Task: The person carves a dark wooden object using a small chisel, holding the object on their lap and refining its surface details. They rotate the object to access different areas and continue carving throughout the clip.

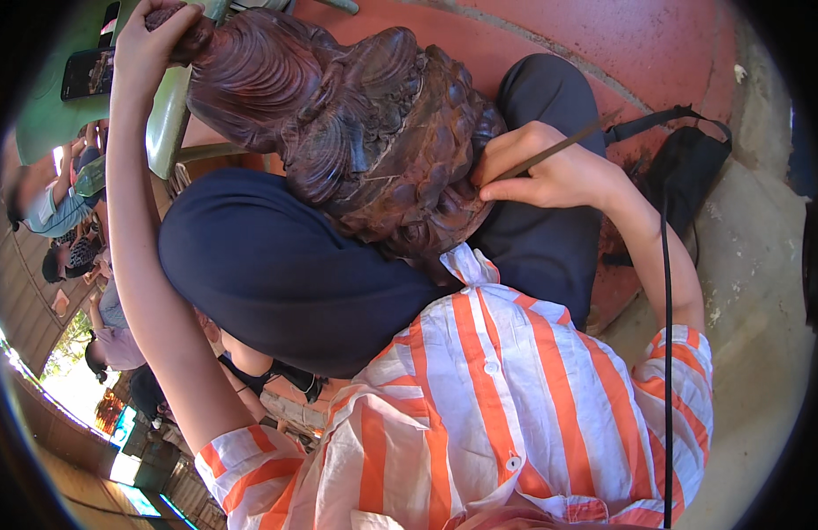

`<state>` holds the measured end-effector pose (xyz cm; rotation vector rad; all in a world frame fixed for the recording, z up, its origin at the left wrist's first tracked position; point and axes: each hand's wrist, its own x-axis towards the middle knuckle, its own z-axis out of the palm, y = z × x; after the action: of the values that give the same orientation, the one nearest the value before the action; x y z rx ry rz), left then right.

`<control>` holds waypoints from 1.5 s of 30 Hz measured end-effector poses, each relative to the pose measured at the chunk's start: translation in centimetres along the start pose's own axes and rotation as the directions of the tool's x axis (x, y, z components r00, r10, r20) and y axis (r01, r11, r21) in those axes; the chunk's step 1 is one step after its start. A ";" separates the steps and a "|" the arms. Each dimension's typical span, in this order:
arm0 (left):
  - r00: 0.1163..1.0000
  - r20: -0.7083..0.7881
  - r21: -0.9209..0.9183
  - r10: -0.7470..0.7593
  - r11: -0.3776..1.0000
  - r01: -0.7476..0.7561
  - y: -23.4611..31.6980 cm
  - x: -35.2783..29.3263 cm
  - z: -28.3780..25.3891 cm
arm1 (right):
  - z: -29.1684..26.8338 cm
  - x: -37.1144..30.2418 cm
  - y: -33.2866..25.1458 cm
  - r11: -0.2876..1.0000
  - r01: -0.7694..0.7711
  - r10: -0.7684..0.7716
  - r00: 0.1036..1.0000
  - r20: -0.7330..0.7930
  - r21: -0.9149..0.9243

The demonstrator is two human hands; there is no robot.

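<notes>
A dark brown carved wooden statue [356,132], a robed seated figure on a petalled base, lies tilted across my lap. My left hand [148,44] reaches to the upper left, its fingers closed round the statue's head [186,34]. At the base's right end is my right hand [537,172], pinching a thin, flat brownish strip [568,146] that narrows to a point at the upper right. Its fingertips press near the carved petals. Whether the strip is wood, metal or abrasive sheet, I cannot tell. My fingers partly hide its lower end.
A green table [166,124] with a black phone [89,73] stands at the upper left. Red floor tiles [639,44] lie beyond the statue. To the right sits a black bag [687,168] with a strap, and a black cable [666,371] hangs down. Several people sit far left.
</notes>
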<state>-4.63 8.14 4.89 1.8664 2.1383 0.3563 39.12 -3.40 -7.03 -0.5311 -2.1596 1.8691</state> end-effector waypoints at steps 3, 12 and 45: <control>0.999 0.016 -0.081 -0.031 0.996 0.032 -0.4 0.1 0.4 | -0.1 0.4 -0.7 0.997 -0.008 0.010 1.000 0.026 -0.080; 1.000 0.014 -0.084 0.003 0.996 -0.002 -1.1 0.4 0.4 | -0.1 0.7 -0.9 0.996 -0.020 0.022 0.999 0.026 -0.086; 1.000 -0.004 -0.070 -0.016 0.997 0.015 0.6 -0.3 0.6 | -0.3 0.3 -0.5 0.922 -0.343 0.344 0.939 0.025 0.181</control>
<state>-3.82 7.91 4.56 1.8115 2.1138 0.4267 38.95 -3.07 -6.49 -0.9250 -1.9592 2.2112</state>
